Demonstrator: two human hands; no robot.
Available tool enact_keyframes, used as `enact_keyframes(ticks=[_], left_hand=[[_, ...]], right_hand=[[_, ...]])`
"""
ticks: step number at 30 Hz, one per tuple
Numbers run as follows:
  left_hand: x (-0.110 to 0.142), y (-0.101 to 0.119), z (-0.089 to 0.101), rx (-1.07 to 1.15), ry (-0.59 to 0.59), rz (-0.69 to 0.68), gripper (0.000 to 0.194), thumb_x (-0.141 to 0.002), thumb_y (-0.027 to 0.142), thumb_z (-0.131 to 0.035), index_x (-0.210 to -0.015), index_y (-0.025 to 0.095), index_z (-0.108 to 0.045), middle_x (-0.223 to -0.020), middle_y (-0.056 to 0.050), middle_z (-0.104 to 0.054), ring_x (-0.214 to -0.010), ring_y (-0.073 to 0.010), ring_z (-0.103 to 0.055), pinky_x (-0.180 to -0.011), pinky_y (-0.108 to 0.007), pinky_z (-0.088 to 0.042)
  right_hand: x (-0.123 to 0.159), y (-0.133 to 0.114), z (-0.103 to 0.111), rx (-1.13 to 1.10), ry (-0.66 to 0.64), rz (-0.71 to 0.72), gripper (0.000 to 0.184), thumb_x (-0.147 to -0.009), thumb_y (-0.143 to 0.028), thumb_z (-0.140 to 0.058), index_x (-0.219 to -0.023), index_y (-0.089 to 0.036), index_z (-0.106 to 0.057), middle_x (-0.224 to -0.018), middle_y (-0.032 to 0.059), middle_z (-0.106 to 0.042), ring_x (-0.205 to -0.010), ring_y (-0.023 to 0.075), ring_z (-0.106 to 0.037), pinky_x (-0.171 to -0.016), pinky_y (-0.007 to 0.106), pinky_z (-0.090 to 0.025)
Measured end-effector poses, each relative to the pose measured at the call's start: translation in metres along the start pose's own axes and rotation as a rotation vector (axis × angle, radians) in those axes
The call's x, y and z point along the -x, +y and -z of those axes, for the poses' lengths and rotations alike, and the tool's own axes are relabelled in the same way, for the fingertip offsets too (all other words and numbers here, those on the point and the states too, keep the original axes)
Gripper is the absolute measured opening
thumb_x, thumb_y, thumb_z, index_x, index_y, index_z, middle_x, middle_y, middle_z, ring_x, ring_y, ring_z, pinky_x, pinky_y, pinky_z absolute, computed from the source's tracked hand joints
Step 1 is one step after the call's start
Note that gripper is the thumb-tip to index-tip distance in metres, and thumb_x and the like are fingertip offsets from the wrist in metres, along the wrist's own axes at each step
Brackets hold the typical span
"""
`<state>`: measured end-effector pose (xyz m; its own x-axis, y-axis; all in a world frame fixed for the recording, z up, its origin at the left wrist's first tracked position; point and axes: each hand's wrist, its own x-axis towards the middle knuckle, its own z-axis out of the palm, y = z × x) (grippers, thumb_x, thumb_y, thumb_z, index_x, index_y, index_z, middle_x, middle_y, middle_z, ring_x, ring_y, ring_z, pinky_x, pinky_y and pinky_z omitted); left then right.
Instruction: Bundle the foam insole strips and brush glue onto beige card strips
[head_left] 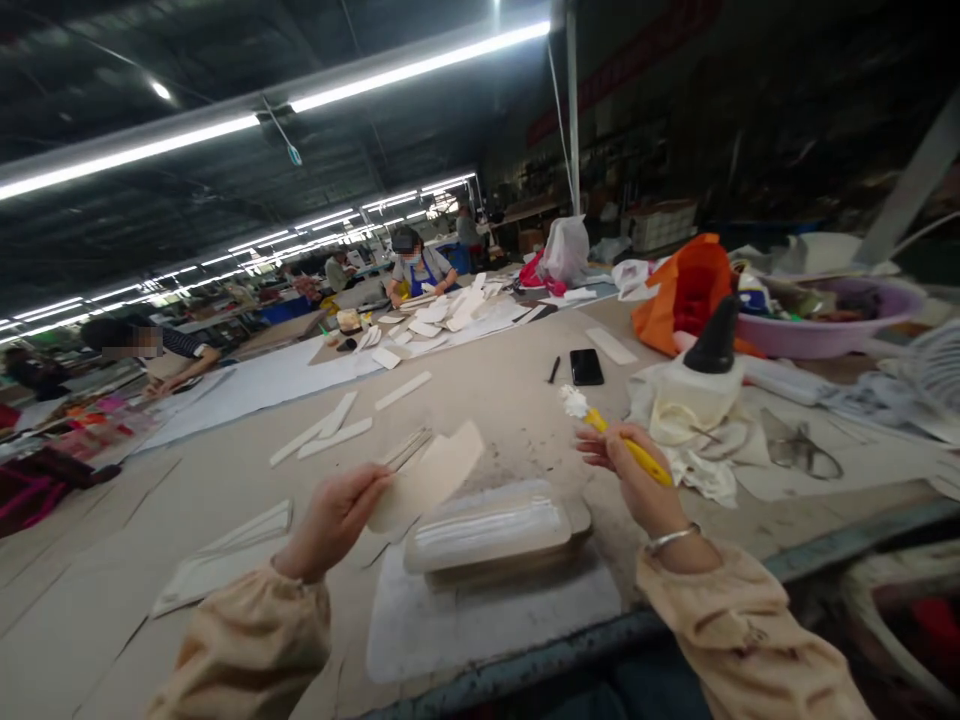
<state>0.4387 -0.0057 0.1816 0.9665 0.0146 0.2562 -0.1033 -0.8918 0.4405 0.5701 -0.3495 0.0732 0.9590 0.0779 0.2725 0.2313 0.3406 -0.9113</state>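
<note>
A thin cream-coloured flat piece is pinched at its left edge by my left hand, whose fingers are closed. Narrow strips stick up beside it near my fingertips; whether I hold them too, I cannot tell. My right hand is wrapped round the yellow handle of a brush, its tip covered in white stuff. Between my hands lies a stack of cream pieces, with white streaks across its top piece. A pale sheet is under the stack.
Pale strips and a phone lie further back. At right stand a dark-tipped squeeze bottle, an orange bag and a purple basin. Across the table, a person works by a heap of pieces.
</note>
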Motion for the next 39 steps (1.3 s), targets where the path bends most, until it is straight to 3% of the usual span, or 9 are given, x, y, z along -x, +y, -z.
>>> enact_keyframes(ticks=[5,10,13,19,22,25,30,35,39], left_hand=[[-0.001,0.042,-0.027,0.207,-0.161,-0.059,0.031,-0.088,0.038,-0.046,-0.075,0.019,-0.067,-0.069,-0.002,-0.063,-0.063,-0.0152,-0.054,-0.060,-0.024,-0.039],[-0.010,0.038,-0.037,0.322,-0.275,0.000,0.034,-0.086,0.042,-0.047,-0.079,0.017,-0.068,-0.071,-0.004,-0.062,-0.066,-0.0161,-0.052,-0.064,-0.025,-0.040],[-0.012,0.032,-0.037,0.365,-0.295,0.023,0.036,-0.085,0.044,-0.046,-0.079,0.015,-0.067,-0.073,-0.004,-0.060,-0.066,-0.0152,-0.050,-0.061,-0.025,-0.039],[-0.006,0.011,-0.051,0.494,-0.226,0.202,0.027,-0.080,0.039,-0.054,-0.087,0.015,-0.064,-0.070,0.000,-0.054,-0.062,-0.0118,-0.045,-0.056,-0.023,-0.033],[0.009,-0.004,-0.060,0.726,-0.221,0.337,0.044,-0.074,0.037,-0.063,-0.112,0.015,-0.055,-0.073,0.003,-0.052,-0.062,-0.0096,-0.046,-0.055,-0.021,-0.032],[0.026,-0.017,-0.069,0.855,-0.179,0.438,0.058,-0.068,0.034,-0.069,-0.118,0.013,-0.050,-0.084,0.000,-0.057,-0.071,-0.0109,-0.053,-0.062,-0.021,-0.037],[0.042,-0.027,-0.083,0.646,-0.013,0.577,0.062,-0.061,0.032,-0.073,-0.115,0.012,-0.051,-0.087,-0.001,-0.057,-0.063,-0.0098,-0.052,-0.058,-0.024,-0.042],[0.054,-0.035,-0.083,0.407,0.129,0.587,0.044,-0.077,0.046,-0.056,-0.105,0.013,-0.063,-0.086,-0.006,-0.065,-0.069,-0.0159,-0.059,-0.064,-0.029,-0.046],[0.068,-0.044,-0.086,0.444,0.127,0.705,0.051,-0.082,0.055,-0.043,-0.096,0.013,-0.068,-0.079,-0.007,-0.065,-0.063,-0.0162,-0.056,-0.054,-0.027,-0.041]], right_hand=[[0.023,-0.009,-0.028,0.031,-0.206,-0.057,0.026,-0.085,-0.045,-0.061,-0.093,-0.025,-0.046,-0.121,0.0088,-0.064,-0.103,0.0233,-0.065,-0.088,0.042,-0.052],[0.029,-0.004,-0.031,0.202,-0.139,-0.012,0.031,-0.080,-0.043,-0.066,-0.094,-0.025,-0.046,-0.123,0.0113,-0.062,-0.113,0.0248,-0.060,-0.098,0.045,-0.045],[0.027,-0.006,-0.027,0.211,-0.163,-0.086,0.034,-0.079,-0.044,-0.067,-0.094,-0.025,-0.043,-0.126,0.0110,-0.061,-0.111,0.0251,-0.061,-0.096,0.043,-0.046],[0.029,-0.013,-0.028,0.369,-0.255,-0.105,0.033,-0.078,-0.042,-0.068,-0.090,-0.025,-0.042,-0.113,0.0081,-0.068,-0.113,0.0258,-0.059,-0.098,0.043,-0.042],[0.033,-0.009,-0.031,0.521,-0.257,-0.024,0.031,-0.077,-0.042,-0.067,-0.091,-0.025,-0.045,-0.111,0.0075,-0.069,-0.109,0.0262,-0.061,-0.096,0.042,-0.043],[0.036,-0.002,-0.034,0.592,-0.301,-0.002,0.029,-0.079,-0.042,-0.065,-0.092,-0.026,-0.044,-0.111,0.0064,-0.069,-0.106,0.0259,-0.062,-0.093,0.041,-0.045],[0.038,0.008,-0.039,0.633,-0.411,-0.017,0.026,-0.082,-0.042,-0.062,-0.092,-0.026,-0.043,-0.113,0.0060,-0.068,-0.100,0.0256,-0.064,-0.084,0.038,-0.050],[0.036,0.014,-0.042,0.667,-0.435,0.002,0.024,-0.083,-0.042,-0.060,-0.092,-0.026,-0.045,-0.113,0.0065,-0.068,-0.100,0.0262,-0.064,-0.081,0.038,-0.052],[0.036,0.018,-0.042,0.704,-0.437,0.020,0.024,-0.083,-0.042,-0.059,-0.094,-0.026,-0.045,-0.112,0.0070,-0.068,-0.101,0.0259,-0.064,-0.085,0.040,-0.051]])
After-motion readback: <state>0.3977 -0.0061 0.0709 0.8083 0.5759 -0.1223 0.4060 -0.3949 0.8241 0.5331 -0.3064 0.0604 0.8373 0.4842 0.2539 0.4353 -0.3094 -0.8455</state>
